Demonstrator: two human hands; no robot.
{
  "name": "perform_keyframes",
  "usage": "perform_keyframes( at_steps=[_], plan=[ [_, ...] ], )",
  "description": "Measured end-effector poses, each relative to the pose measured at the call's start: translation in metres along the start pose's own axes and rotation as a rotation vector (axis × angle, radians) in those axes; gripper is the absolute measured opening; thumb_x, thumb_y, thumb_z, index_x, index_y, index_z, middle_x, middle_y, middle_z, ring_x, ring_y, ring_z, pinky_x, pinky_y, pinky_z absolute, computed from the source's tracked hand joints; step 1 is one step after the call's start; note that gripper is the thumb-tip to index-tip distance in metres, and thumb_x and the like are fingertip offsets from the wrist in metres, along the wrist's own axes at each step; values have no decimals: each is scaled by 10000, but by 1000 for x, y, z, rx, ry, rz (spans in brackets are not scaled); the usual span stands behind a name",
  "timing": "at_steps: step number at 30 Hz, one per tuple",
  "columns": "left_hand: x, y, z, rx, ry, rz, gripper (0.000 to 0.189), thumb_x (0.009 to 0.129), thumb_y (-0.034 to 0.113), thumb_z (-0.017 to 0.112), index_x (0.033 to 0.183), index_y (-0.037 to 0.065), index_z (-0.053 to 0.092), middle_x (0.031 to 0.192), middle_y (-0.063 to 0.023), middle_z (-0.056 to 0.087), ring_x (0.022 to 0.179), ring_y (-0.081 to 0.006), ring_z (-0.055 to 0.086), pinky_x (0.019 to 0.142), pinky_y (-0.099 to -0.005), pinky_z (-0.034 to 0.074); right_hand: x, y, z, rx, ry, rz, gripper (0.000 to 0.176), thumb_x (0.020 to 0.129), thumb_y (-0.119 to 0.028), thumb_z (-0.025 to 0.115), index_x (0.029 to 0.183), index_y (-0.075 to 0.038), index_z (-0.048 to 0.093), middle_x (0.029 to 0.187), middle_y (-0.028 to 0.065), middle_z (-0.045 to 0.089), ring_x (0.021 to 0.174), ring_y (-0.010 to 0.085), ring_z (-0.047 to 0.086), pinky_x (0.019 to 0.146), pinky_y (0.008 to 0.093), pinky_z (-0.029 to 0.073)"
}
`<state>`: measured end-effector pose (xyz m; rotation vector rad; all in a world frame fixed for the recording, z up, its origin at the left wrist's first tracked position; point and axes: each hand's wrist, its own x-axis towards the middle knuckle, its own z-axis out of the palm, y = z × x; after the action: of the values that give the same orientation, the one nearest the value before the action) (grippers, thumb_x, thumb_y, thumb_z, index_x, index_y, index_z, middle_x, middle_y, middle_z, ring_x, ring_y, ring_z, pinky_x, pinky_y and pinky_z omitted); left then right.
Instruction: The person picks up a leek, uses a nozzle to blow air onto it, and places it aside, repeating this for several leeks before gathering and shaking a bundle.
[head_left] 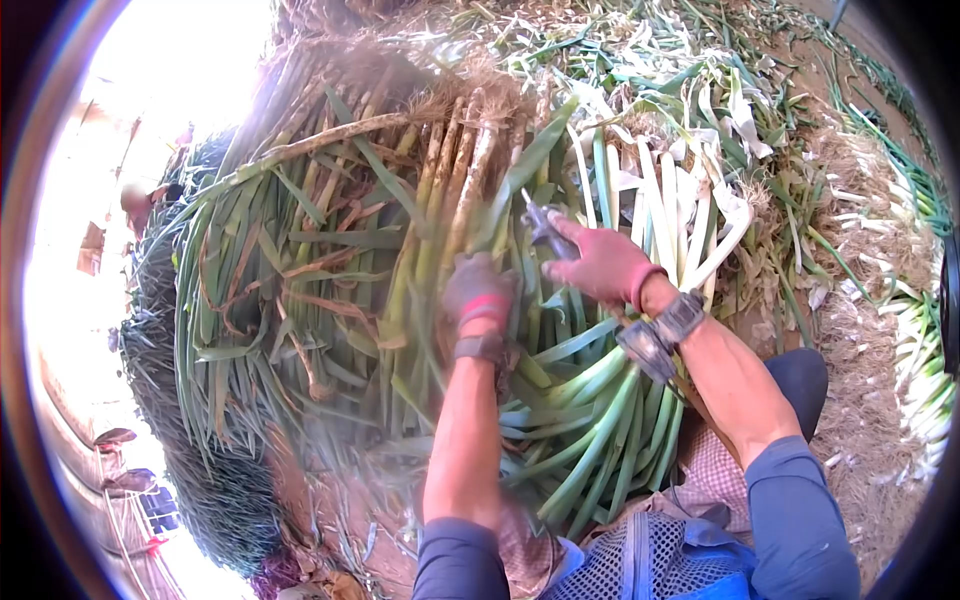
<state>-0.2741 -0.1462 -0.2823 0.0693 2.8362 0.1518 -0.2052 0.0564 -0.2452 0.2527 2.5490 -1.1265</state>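
Note:
My left hand (480, 290), in a grey glove with a pink cuff, is curled round the stalk of an unpeeled leek (468, 190) in the pile; motion blurs its fingers. My right hand (612, 265), in a pink and grey glove, grips a grey air blow gun (545, 228), its thin nozzle pointing up and left. A dark fitting (648, 350) hangs below my right wrist. Beyond that hand lie peeled leeks with clean white stems (660, 200), their green leaves (600, 430) fanning down toward my lap.
Unpeeled leeks with muddy roots (330, 190) are heaped on the left. Stripped leaves and skins (690, 75) cover the ground behind and to the right. More trimmed leeks (920, 350) lie along the far right. Another person (140, 205) is at the left edge.

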Motion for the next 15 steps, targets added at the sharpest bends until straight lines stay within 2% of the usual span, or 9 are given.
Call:
perform_keyframes(
  at_steps=[2, 4, 5, 7, 8, 9, 11, 15],
  plan=[
    [5, -4, 4, -13, -14, -7, 594, 853, 516, 837, 1306, 142, 747, 1374, -163, 681, 1227, -373, 691, 989, -482, 569, 19, 3, -2, 3, 53, -15, 859, 930, -472, 734, 1655, -130, 423, 1012, 225, 769, 911, 366, 754, 877, 433, 572],
    [9, -11, 12, -57, 18, 44, 479, 832, 413, 838, 1208, 118, 792, 1247, -171, 756, 1163, -354, 726, 967, -468, 573, 29, 1, -11, -25, 47, 68, 859, 931, -474, 730, 1663, -152, 415, 1039, 211, 770, 909, 359, 752, 879, 438, 574],
    [9, -15, 15, -54, 19, 45, 479, 832, 413, 838, 1208, 118, 792, 1247, -171, 756, 1163, -354, 726, 967, -468, 573, 30, 1, -13, -21, 72, 93, 872, 928, -485, 732, 1673, -175, 401, 1090, 209, 767, 900, 341, 757, 868, 444, 577],
    [2, -21, 15, -149, 11, 91, 403, 798, 358, 829, 1107, 99, 823, 1057, -170, 807, 1039, -337, 768, 918, -451, 583, 28, 13, -12, -14, 72, 63, 847, 940, -473, 722, 1665, -161, 412, 1057, 186, 774, 909, 319, 757, 877, 436, 576],
    [-2, -24, 15, -148, 14, 92, 403, 798, 358, 829, 1107, 99, 823, 1057, -170, 807, 1039, -337, 768, 918, -451, 583, 27, 18, -12, -11, 70, 34, 823, 953, -461, 712, 1657, -148, 424, 1023, 164, 781, 917, 297, 757, 886, 427, 575],
    [-7, -27, 15, -208, 20, 97, 386, 794, 359, 828, 1074, 93, 828, 995, -162, 808, 976, -338, 774, 890, -447, 586, 8, 8, -20, -11, -27, 67, 823, 971, -451, 699, 1675, -147, 398, 992, 134, 769, 839, 253, 736, 818, 402, 576],
    [-13, -33, 21, -245, 77, 140, 368, 788, 368, 834, 1029, 90, 831, 924, -145, 810, 876, -329, 777, 836, -429, 591, -29, 12, -9, 19, -31, 4, 836, 976, -454, 698, 1684, -145, 378, 976, 121, 762, 822, 246, 730, 796, 393, 572],
    [-40, -27, -2, -350, -46, 106, 364, 798, 382, 840, 1031, 102, 829, 928, -136, 811, 874, -319, 774, 833, -429, 588, -103, 20, 13, 44, -189, -66, 919, 958, -533, 709, 1705, -153, 331, 903, 103, 721, 778, 227, 709, 761, 368, 568]
  ],
)
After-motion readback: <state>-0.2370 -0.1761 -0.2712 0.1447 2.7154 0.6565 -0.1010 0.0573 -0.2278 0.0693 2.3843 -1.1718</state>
